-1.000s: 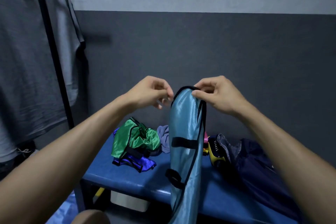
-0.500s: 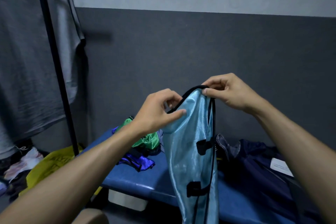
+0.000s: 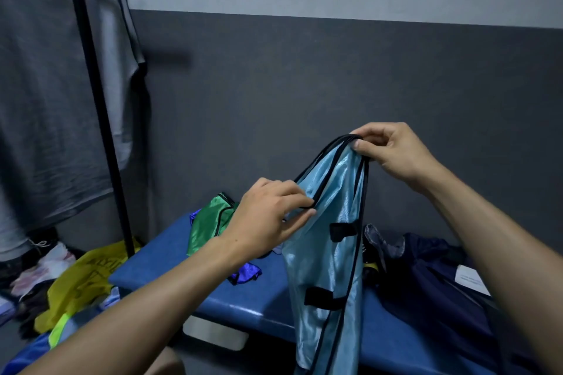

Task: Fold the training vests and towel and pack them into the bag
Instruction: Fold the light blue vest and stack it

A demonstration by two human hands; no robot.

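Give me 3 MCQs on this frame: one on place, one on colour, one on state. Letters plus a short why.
1. Where does the green vest lie?
A. On the blue bench, left of the held vest
B. Hung on the black pole
C. On the floor

2. What colour is the trim on the held vest?
A. White
B. Black
C. Yellow

3. How is the held vest?
A. Folded flat on the bench
B. Packed in the bag
C. Hanging, gripped by both hands

Key: 1 A, the green vest lies crumpled on the blue bench, left of the light blue vest. 2 B, black trim edges the light blue cloth. 3 C, the right hand pinches its top and the left hand grips its edge lower down, the rest hanging past the bench front.
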